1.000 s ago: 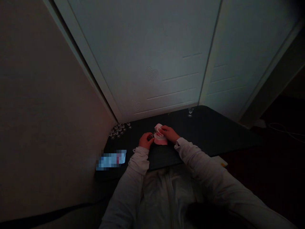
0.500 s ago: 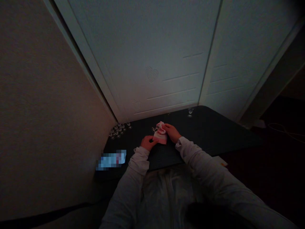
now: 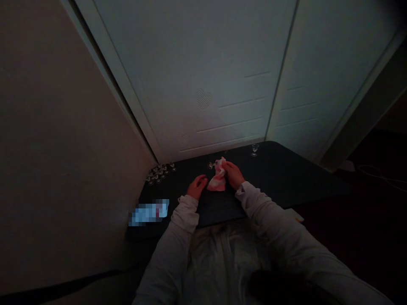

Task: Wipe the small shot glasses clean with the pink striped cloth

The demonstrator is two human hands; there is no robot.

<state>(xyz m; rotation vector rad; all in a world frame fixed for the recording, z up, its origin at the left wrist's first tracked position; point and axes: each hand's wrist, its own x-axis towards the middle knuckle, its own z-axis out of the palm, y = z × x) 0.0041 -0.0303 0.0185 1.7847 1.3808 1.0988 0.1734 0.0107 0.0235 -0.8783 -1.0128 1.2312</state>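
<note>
Left hand (image 3: pixel 197 187): just beside the pink cloth (image 3: pixel 218 180); you have only a slim gap between.
Glass in the cloth (image 3: pixel 210 165): round end juts leftward, ahead of your left fingers.
Left lane: tabletop (image 3: pixel 286 173) gives you passage between that glass and the glass cluster (image 3: pixel 158 173), back to the panel (image 3: pixel 203 55).
Far-left corner: blocked to you by the cluster, packed near the side wall (image 3: pixel 63 169).
Near left: bright blurred item (image 3: pixel 149 212) beside your left forearm.
Right side: wide run beyond your right hand (image 3: pixel 234 176); skirt the lone upright glass (image 3: pixel 255 150) near the back edge.

Crumpled pink-and-white cloth (image 3: pixel 217 182), glass (image 3: pixel 210 165) tipped sideways
</note>
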